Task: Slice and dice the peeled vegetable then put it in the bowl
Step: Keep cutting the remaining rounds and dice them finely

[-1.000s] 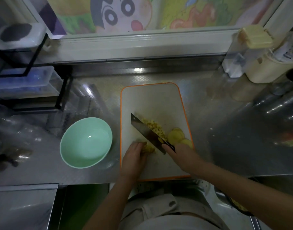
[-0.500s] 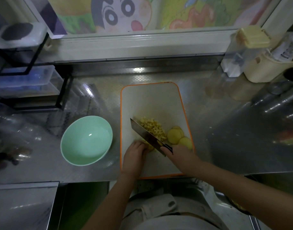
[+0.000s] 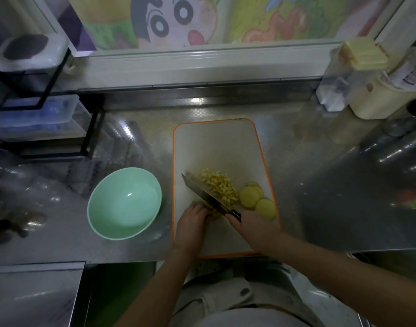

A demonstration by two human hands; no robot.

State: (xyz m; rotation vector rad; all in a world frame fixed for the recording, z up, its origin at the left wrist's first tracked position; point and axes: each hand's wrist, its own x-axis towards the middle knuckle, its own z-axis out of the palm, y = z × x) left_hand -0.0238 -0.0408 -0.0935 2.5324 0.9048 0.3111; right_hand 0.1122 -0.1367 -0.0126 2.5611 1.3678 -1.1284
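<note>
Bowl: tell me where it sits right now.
Head view: the green bowl sits on the steel counter, just left of the cutting board, level with the left hand gripping the vegetable piece.

Knife works back toward the near edge of the cutting board (image 3: 216,147)

Over the last second the knife (image 3: 208,197) in the right hand (image 3: 251,225) has shifted slightly toward the board's near-left corner. More of the diced pile (image 3: 220,188) now shows beyond the blade, and less of the uncut piece (image 3: 214,212) shows at the left hand (image 3: 190,224).
</note>
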